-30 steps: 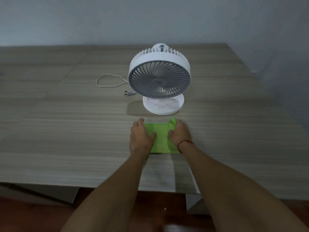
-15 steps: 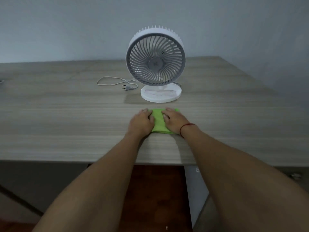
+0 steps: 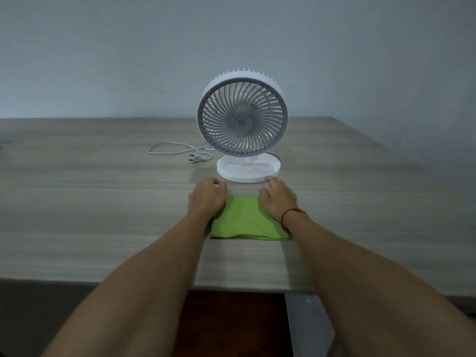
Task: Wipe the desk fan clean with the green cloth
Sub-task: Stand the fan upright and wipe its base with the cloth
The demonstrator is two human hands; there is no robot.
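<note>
Head view: plug (image 3: 197, 158) lies beyond left hand (image 3: 207, 199), whose fingers curl at the cloth (image 3: 247, 220) edge; grip unclear. Cloth lies flat between the hands, fan (image 3: 242, 117) just beyond them. Right hand (image 3: 278, 199) is spread, fingertips near the fan base. Risk: hard wiping with no hand steadying the base could tip the fan.

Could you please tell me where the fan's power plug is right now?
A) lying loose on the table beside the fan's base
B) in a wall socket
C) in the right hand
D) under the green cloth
A: the plug lies unplugged on the table, just left of the base of the desk fan.
</note>
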